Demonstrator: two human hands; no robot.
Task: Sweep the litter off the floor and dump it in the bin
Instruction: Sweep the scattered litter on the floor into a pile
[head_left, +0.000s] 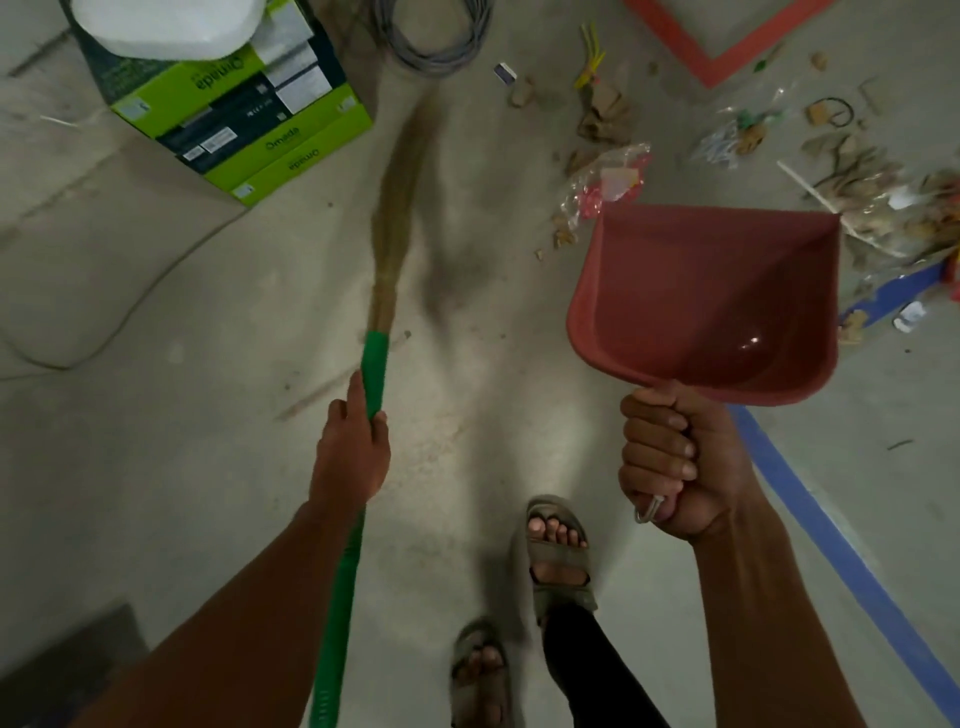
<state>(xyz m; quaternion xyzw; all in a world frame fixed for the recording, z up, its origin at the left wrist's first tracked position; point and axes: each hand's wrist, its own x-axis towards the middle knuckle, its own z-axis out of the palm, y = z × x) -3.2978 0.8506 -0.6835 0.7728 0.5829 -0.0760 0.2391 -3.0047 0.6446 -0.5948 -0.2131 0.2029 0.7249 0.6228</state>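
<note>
Concrete floor (156, 291) fills the view; you stand on it in sandals, feet at the lower middle.

Litter (857, 171) lies scattered across the upper right — paper scraps, torn cardboard bits, crinkled clear wrappers, a thin stick. It sits on the floor beyond the far lip of the dustpan, ahead of your right hand and well apart from your left.

Green-and-black boxes (244, 119) are stacked at the upper left, a white bag resting on top. A grey cable coil (436, 47) lies just right of them at the top edge.

Broom (400, 208): grass bristles blurred, pointing up and away from you toward the cable coil; the green handle runs back down along your left forearm. The bristle end is left of the litter, not touching it.

Red dustpan (711, 296): held off the floor, open mouth facing the litter, pan bare inside.

Blue tape line (810, 504) runs diagonally along the floor at the right, passing under your right arm.

Left hand (353, 452) — fingers wrapped round the green handle, index finger stretched along it.

Right hand (675, 462) — fist closed tight round the dustpan's handle, a metal loop showing below the fingers.
</note>
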